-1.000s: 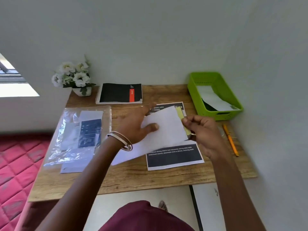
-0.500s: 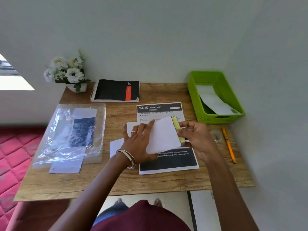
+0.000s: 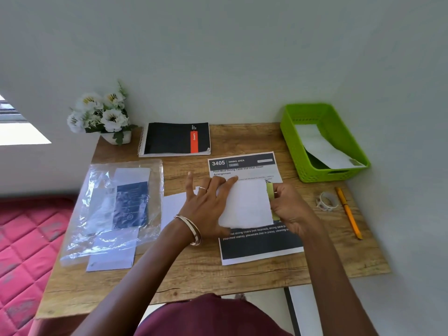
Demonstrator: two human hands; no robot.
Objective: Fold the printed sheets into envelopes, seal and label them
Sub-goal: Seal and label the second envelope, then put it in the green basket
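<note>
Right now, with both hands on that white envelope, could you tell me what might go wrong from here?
1. The left hand presses the white envelope on top of the printed sheet; the sheet could slide or crease under it.
2. The right hand works the yellow-green strip at the envelope's edge; it may stick crooked.
3. The tape roll and orange pen lie beside the right forearm, so a sweep might knock them off the table.

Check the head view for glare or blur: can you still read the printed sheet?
Head view: bright window glare at far left, shiny reflections on the plastic sleeve. Printed sheet: the heading "3405 DINING AREA" reads clearly, the small text is soft. Wide-angle bending skews the table edges.
</note>
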